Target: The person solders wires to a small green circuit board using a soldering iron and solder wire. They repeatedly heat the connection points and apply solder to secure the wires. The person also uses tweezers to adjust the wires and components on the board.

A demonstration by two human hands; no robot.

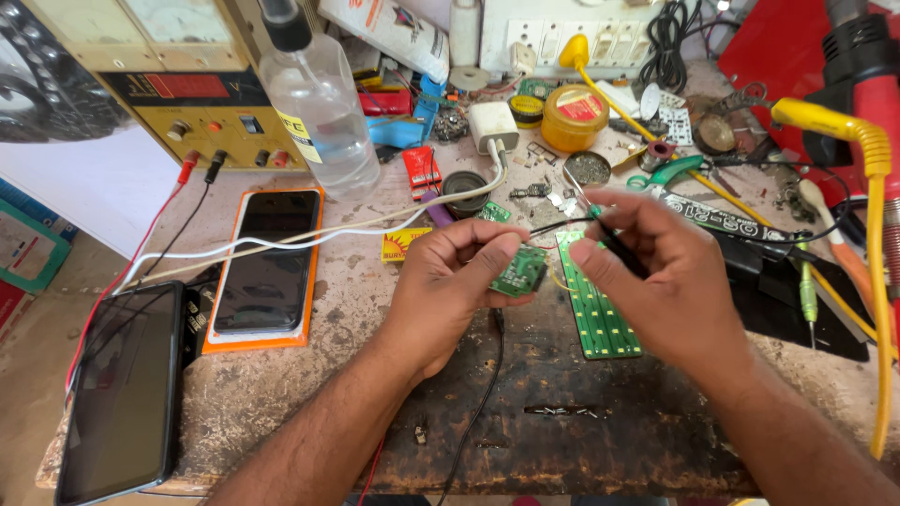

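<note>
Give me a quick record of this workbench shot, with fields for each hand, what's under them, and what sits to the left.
left hand: holds a small green circuit board
right hand: pinches a thin black wire near that board
under the hands: long green LED strip board on the worn workbench
left side: phone in orange case, dark phone, both face up
behind: clear plastic bottle, yellow round tin

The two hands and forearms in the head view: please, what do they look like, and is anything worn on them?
The left hand and right hand are bare: no gloves, rings, watch or bracelet visible. Both forearms are uncovered too; no sleeve reaches into view.
</note>
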